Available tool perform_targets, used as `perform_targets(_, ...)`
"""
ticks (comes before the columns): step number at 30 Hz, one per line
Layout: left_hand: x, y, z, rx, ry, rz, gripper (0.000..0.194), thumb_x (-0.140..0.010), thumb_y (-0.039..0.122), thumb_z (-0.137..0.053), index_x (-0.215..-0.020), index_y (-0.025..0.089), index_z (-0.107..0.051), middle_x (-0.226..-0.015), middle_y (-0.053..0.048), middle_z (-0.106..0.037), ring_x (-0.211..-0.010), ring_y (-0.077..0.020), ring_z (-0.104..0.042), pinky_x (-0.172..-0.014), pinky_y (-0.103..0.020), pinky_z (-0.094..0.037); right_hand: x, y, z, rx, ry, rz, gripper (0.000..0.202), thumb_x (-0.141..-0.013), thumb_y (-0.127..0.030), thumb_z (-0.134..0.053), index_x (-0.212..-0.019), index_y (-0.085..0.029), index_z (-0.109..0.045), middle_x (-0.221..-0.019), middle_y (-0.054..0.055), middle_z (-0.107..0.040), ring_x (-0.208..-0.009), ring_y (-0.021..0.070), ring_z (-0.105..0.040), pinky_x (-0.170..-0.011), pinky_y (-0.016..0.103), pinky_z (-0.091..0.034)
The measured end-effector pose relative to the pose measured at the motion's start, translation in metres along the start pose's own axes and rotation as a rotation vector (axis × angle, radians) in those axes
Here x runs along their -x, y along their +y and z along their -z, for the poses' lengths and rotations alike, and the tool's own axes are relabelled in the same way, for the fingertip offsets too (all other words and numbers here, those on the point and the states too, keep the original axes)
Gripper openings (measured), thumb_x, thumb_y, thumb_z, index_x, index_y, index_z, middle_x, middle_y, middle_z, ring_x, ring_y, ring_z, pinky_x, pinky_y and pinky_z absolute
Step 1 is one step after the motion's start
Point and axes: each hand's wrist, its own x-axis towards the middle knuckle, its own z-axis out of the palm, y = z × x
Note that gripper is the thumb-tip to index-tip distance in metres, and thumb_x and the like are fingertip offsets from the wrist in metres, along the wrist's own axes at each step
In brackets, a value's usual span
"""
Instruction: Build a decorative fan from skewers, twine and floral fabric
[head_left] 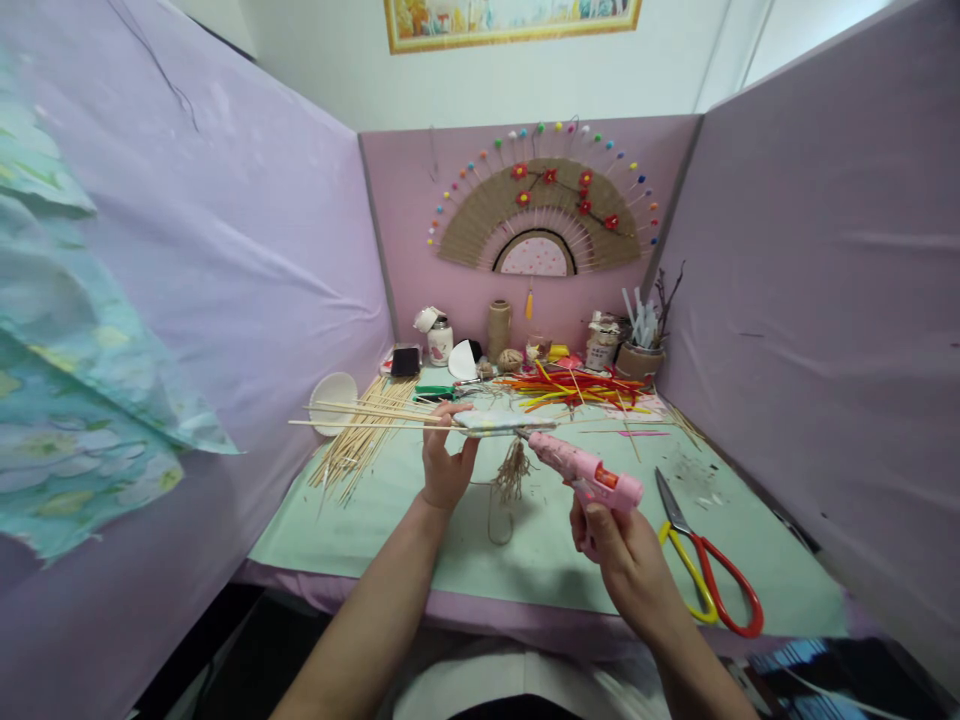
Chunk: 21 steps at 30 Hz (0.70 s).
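Left hand (445,465) grasps a cloth piece (496,422) with thin sticks (352,424) above the table (559,560), probably light and snappable, best pinched by its edges; right hand (626,555) grips a glue gun (574,462).

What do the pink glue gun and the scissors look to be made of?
Glue gun: probably hard plastic, judging by its moulded-looking pink body.
Scissors: grey blades with a dull sheen look metal; the smooth, glossy red and yellow handles seem plastic or plastic-coated.

One glue gun (574,462), one pair scissors (683,530), one fan (474,215), one framed picture (517,42).
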Motion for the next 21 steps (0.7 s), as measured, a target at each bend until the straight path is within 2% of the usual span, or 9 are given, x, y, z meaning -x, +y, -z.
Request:
perform_targets(5,0.000,0.000,0.000,-0.001,-0.006,-0.003,0.070,-0.090,0.020,-0.059,-0.146,0.036,-0.019,-0.110,-0.007,-0.063,-0.102,-0.0209,-0.065,-0.096,-0.051,-0.049,0.001,0.000,-0.001,-0.016,-0.005,0.008,0.054,-0.087,-0.070,-0.039,-0.069,-0.021,-0.050,-0.056,0.001,-0.049,-0.050,0.0139,-0.045,-0.046,0.027,-0.038)
perform_targets(11,-0.001,0.001,0.001,-0.006,-0.013,0.043,0.063,-0.090,0.021,-0.060,-0.142,0.033,-0.027,-0.107,-0.007,-0.064,-0.101,-0.0209,-0.065,-0.096,-0.049,-0.049,0.003,0.004,-0.004,-0.087,0.026,0.025,0.054,-0.089,-0.066,-0.041,-0.096,-0.016,-0.058,-0.063,0.001,-0.054,-0.055,0.0151,-0.050,-0.050,0.026,-0.042)
perform_targets(18,-0.003,0.005,0.002,-0.021,-0.026,0.089,0.033,-0.090,0.025,-0.059,-0.121,0.024,-0.048,-0.104,-0.008,-0.066,-0.101,-0.0203,-0.064,-0.096,-0.047,-0.049,0.001,-0.004,-0.006,-0.080,0.000,0.069,0.047,-0.090,-0.064,-0.041,-0.074,-0.021,-0.050,-0.057,-0.001,-0.047,-0.050,0.0125,-0.042,-0.046,0.025,-0.037)
perform_targets(21,-0.004,0.006,0.003,-0.008,-0.026,0.101,0.028,-0.090,0.025,-0.059,-0.117,0.022,-0.051,-0.103,-0.008,-0.066,-0.100,-0.0202,-0.064,-0.096,-0.047,-0.049,0.000,-0.008,-0.007,-0.070,-0.024,0.072,0.050,-0.090,-0.066,-0.040,-0.068,-0.022,-0.046,-0.055,-0.002,-0.043,-0.049,0.0122,-0.040,-0.046,0.025,-0.037)
